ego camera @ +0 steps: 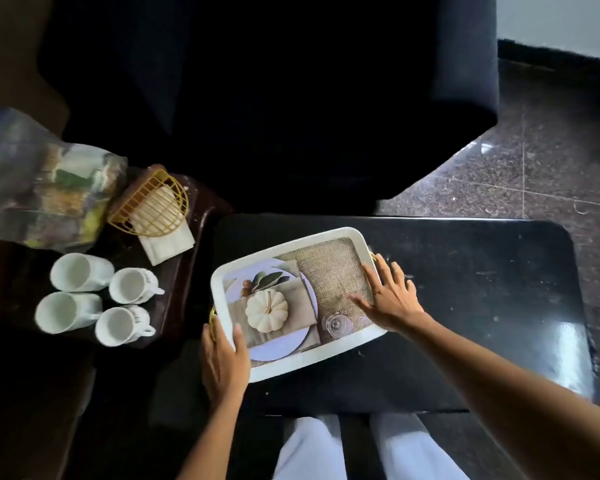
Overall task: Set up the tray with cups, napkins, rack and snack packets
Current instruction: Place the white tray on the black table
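The left hand [224, 362] grips the near-left corner of the tray [291, 249], thumb hooked over its white rim. The right hand [390, 296] lies spread flat on the tray's right end, fingers straight. The rounded rectangular tray sits on the glossy black surface [482, 306]; its floor bears a printed pumpkin on burlap. On a darker side table to the left stand four white cups [71, 271], a gold wire rack [153, 206] lying over white napkins [168, 245], and a clear bag of snack packets [45, 195].
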A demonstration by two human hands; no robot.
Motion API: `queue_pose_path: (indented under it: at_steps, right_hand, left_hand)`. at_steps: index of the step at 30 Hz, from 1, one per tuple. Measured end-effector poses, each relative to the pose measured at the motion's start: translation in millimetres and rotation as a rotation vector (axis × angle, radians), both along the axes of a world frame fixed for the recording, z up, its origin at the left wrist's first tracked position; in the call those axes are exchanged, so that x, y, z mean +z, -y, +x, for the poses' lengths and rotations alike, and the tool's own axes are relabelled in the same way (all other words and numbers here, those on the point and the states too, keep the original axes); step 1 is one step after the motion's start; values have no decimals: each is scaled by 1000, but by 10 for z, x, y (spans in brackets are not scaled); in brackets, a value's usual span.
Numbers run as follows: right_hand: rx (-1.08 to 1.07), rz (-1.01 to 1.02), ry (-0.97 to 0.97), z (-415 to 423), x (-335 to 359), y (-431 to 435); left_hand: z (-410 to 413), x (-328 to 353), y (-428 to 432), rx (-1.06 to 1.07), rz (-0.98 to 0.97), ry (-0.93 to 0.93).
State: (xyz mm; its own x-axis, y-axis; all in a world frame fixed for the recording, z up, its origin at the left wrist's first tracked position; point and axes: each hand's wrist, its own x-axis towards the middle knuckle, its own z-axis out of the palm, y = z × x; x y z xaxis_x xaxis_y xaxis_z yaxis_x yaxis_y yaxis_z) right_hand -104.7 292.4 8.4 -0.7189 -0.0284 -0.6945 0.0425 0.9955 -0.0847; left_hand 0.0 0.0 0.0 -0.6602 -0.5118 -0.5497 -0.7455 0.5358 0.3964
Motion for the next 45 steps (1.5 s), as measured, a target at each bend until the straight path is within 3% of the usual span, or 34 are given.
queue_pose_path:
  at_steps: [4,10,15,34,45]
  right_hand:
    - [-326,-92,-21,-176,-156,-149]
    - [-498,-193,-96,-320,-389,-272]
    - [-653,-289,-130,-244,-451,-388]
    - [-944,-252,-232,692,-218,-2285]
    - [-892,-264,-178,686,-431,-2533]
  left_hand:
    - [-39,-214,76,139,9,1]
    - [-224,-363,180,327,2,-46]
    - [-294,-340,242,344,3,-44]
    - [-553,-150,-1491,193,195,-68]
    - [-534,-332,-1699,106,162,-2]
